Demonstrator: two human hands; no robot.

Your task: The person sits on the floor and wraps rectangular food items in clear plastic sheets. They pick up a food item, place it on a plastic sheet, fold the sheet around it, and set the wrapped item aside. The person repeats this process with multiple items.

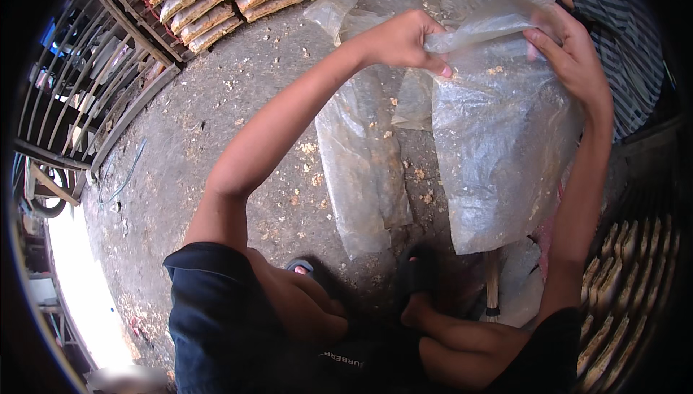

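Note:
A large clear plastic bag hangs upright between my two hands, its folded upper edge at the top. My left hand pinches that edge at its left end with thumb and fingers. At the right end, my right hand grips the bag, some of its fingers seen hazily through the plastic. Tan crumbs cling to the film. Another clear plastic bag lies flat on the concrete floor to the left of the held one, and further plastic pieces lie behind them.
Stacks of filled plastic packs line the far side, with more packs at the lower right. A person in a striped cloth sits at the upper right. A broom lies near my foot. Crumbs litter the floor; a slatted wooden gate stands left.

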